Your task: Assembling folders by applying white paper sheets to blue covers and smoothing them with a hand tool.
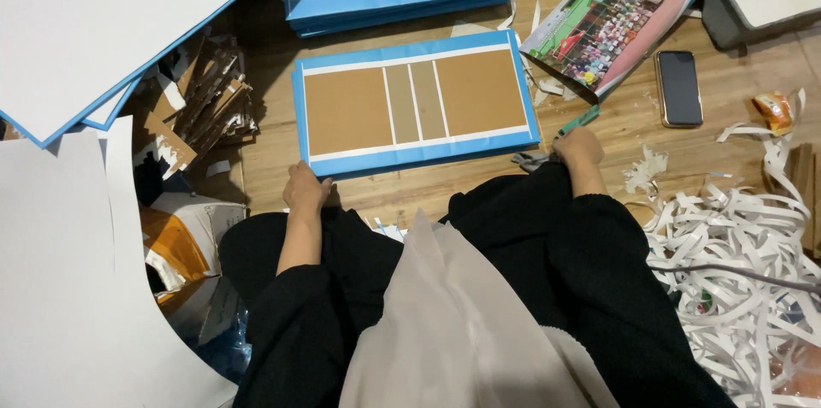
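Left hand (305, 188) grips the near-left corner of the blue-edged cardboard panel (416, 102). Right hand (578, 148), at its near-right corner, clenches a green-handled tool (578, 121).

We see a wooden floor (735, 83) of warm brown boards filling the frame, lit evenly from above, with soft shadows toward the left. At the lower right of the frame lies a heap of white paper strips (744, 245). Large white sheets (77, 305) cover the left edge, and a dark phone (679, 88) rests at the upper right.
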